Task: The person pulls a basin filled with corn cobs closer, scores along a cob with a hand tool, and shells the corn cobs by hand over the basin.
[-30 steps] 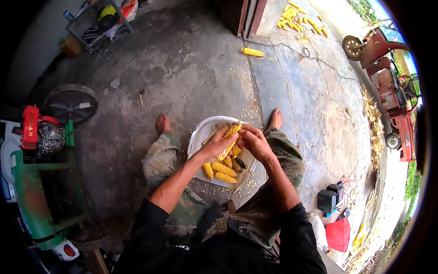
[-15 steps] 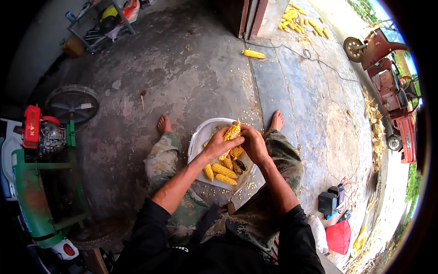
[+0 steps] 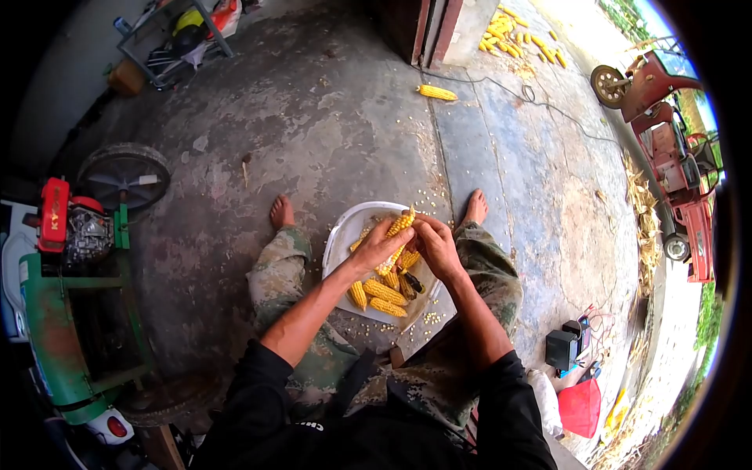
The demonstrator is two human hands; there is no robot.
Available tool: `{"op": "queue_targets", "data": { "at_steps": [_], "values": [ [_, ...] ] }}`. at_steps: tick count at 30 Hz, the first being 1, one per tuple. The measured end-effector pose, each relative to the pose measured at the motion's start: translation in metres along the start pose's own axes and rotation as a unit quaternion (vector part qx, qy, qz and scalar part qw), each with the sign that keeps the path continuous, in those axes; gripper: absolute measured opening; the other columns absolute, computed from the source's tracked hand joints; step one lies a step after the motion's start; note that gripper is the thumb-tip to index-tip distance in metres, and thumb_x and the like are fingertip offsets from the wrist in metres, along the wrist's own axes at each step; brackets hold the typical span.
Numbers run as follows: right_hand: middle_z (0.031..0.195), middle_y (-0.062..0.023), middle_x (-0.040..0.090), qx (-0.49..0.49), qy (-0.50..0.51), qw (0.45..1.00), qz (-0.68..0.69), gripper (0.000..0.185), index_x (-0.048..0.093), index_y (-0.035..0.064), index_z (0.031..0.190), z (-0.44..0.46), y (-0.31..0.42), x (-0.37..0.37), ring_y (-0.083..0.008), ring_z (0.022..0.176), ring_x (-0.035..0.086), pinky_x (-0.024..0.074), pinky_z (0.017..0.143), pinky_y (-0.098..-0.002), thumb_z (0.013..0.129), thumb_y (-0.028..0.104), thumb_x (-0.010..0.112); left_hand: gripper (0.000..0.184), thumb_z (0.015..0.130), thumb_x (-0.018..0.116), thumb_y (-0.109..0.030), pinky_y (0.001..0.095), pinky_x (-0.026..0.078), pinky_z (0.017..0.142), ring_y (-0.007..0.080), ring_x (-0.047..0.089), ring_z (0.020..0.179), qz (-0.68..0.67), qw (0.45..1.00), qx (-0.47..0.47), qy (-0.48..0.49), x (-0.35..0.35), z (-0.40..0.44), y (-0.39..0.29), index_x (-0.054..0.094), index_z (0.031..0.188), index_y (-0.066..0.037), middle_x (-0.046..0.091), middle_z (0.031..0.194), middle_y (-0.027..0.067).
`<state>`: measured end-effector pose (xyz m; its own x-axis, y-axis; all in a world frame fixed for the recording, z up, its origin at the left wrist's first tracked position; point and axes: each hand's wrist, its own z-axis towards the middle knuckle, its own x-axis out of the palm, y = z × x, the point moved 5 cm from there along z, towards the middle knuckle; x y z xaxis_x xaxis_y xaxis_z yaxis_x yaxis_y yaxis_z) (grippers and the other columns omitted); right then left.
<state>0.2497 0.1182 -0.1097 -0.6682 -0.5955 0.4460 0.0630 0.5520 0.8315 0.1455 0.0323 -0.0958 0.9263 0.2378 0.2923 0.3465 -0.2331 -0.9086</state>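
Note:
My left hand (image 3: pixel 377 247) is wrapped around a yellow ear of corn (image 3: pixel 402 222), held with its tip pointing up and away from me. On the ear's right side, my right hand (image 3: pixel 437 246) presses with curled fingers; its fingertips are partly hidden. Both hands are over a white basin (image 3: pixel 337 233) between my legs. Several more ears of corn (image 3: pixel 385 292) lie in it, one with a dark, blackened part (image 3: pixel 414 282). Pale patches show on the corn below my left hand.
Loose kernels (image 3: pixel 433 318) dot the concrete floor around the basin. A single ear (image 3: pixel 436 92) lies farther off, near a corn pile (image 3: pixel 509 35) by the doorway. At left stands a green machine with a red engine (image 3: pixel 55 215). A red three-wheeler (image 3: pixel 666 145) and black boxes (image 3: pixel 562 348) are at right.
The held ear has shifted slightly to the right and its tilt has changed a little. My right fingers have moved slightly against it. The basin and the other ears look unchanged.

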Motion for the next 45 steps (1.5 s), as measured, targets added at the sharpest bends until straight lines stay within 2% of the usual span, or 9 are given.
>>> {"op": "queue_targets", "data": {
  "at_steps": [6, 10, 15, 27, 31, 33, 37, 42, 45],
  "values": [
    [0.076, -0.0025, 0.058, -0.02, -0.025, 0.998, -0.057, 0.033, 0.06, -0.0068, 0.117, 0.003, -0.007, -0.006, -0.0103, 0.063, 0.054, 0.0441, 0.061, -0.0241, 0.092, 0.009, 0.046, 0.035, 0.101, 0.051, -0.033, 0.0208, 0.05, 0.068, 0.007, 0.058, 0.087, -0.046, 0.999, 0.009, -0.02, 0.002, 0.004, 0.003, 0.051, 0.12, -0.004, 0.058, 0.095, 0.0004],
    [0.073, -0.0013, 0.056, -0.002, -0.019, 0.997, -0.071, 0.033, 0.061, -0.0046, 0.118, 0.0, 0.002, -0.001, -0.0096, 0.063, 0.052, 0.0423, 0.06, -0.0232, 0.097, 0.019, 0.051, 0.036, 0.101, 0.049, -0.035, 0.0225, 0.05, 0.072, 0.008, 0.058, 0.09, -0.086, 0.995, -0.046, -0.009, -0.005, 0.004, 0.014, 0.052, 0.119, -0.004, 0.058, 0.096, 0.0016],
    [0.073, 0.0001, 0.055, -0.001, 0.012, 0.997, -0.082, 0.038, 0.061, -0.0032, 0.12, 0.002, -0.005, 0.0, -0.0085, 0.065, 0.051, 0.0417, 0.06, -0.0229, 0.1, 0.028, 0.054, 0.043, 0.101, 0.05, -0.033, 0.0259, 0.047, 0.089, 0.0104, 0.055, 0.105, 0.043, 0.998, -0.038, -0.007, -0.014, 0.009, 0.032, 0.053, 0.128, -0.001, 0.059, 0.11, 0.0038],
    [0.087, -0.0008, 0.06, 0.004, -0.005, 0.997, -0.074, 0.031, 0.061, -0.0036, 0.114, 0.002, -0.023, -0.006, -0.0077, 0.076, 0.054, 0.0461, 0.068, -0.0227, 0.1, 0.021, 0.049, 0.036, 0.098, 0.057, -0.026, 0.0258, 0.047, 0.087, 0.01, 0.056, 0.103, 0.082, 0.995, 0.024, -0.055, -0.019, 0.01, 0.045, 0.056, 0.126, -0.002, 0.061, 0.112, 0.0034],
    [0.094, -0.0029, 0.061, -0.008, -0.008, 0.997, -0.073, 0.031, 0.061, -0.0042, 0.114, 0.001, -0.017, 0.0, -0.0093, 0.083, 0.056, 0.0473, 0.075, -0.0232, 0.098, 0.017, 0.044, 0.038, 0.095, 0.061, -0.025, 0.0262, 0.049, 0.085, 0.0102, 0.057, 0.1, 0.057, 0.996, -0.036, -0.065, -0.014, 0.004, 0.034, 0.056, 0.126, -0.002, 0.062, 0.11, 0.0039],
    [0.1, -0.0053, 0.063, -0.009, 0.008, 0.994, -0.11, 0.033, 0.059, -0.0051, 0.116, 0.0, -0.014, -0.001, -0.0108, 0.089, 0.058, 0.0475, 0.08, -0.0234, 0.096, 0.014, 0.04, 0.042, 0.089, 0.067, -0.027, 0.0272, 0.05, 0.059, 0.0128, 0.062, 0.069, 0.145, 0.982, 0.006, -0.117, -0.017, 0.003, 0.028, 0.057, 0.12, -0.001, 0.065, 0.09, 0.0051],
    [0.105, -0.0074, 0.063, -0.059, 0.02, 0.983, -0.175, 0.036, 0.058, -0.0056, 0.12, 0.001, -0.006, 0.001, -0.0133, 0.094, 0.06, 0.049, 0.085, -0.0257, 0.096, 0.014, 0.04, 0.043, 0.087, 0.068, -0.025, 0.0277, 0.051, 0.064, 0.0126, 0.062, 0.077, 0.202, 0.973, 0.02, -0.114, -0.017, 0.003, 0.024, 0.057, 0.121, -0.001, 0.065, 0.095, 0.0058],
    [0.112, -0.0109, 0.061, -0.002, 0.007, 0.991, -0.133, 0.039, 0.056, -0.0064, 0.124, 0.001, -0.009, -0.001, -0.0185, 0.103, 0.06, 0.0538, 0.084, -0.0304, 0.095, 0.014, 0.039, 0.041, 0.097, 0.054, -0.033, 0.0293, 0.048, 0.08, 0.0134, 0.058, 0.093, 0.046, 0.996, 0.025, -0.069, -0.018, 0.007, 0.025, 0.057, 0.121, 0.0, 0.063, 0.103, 0.0074],
    [0.113, -0.0125, 0.062, 0.009, 0.01, 0.989, -0.15, 0.04, 0.053, -0.0071, 0.127, 0.001, -0.007, 0.0, -0.0196, 0.101, 0.061, 0.0525, 0.089, -0.0328, 0.099, 0.018, 0.04, 0.042, 0.101, 0.048, -0.036, 0.0287, 0.048, 0.08, 0.0133, 0.058, 0.091, 0.075, 0.994, 0.039, -0.074, -0.02, 0.01, 0.029, 0.057, 0.12, 0.0, 0.063, 0.099, 0.007]
  ]
}}
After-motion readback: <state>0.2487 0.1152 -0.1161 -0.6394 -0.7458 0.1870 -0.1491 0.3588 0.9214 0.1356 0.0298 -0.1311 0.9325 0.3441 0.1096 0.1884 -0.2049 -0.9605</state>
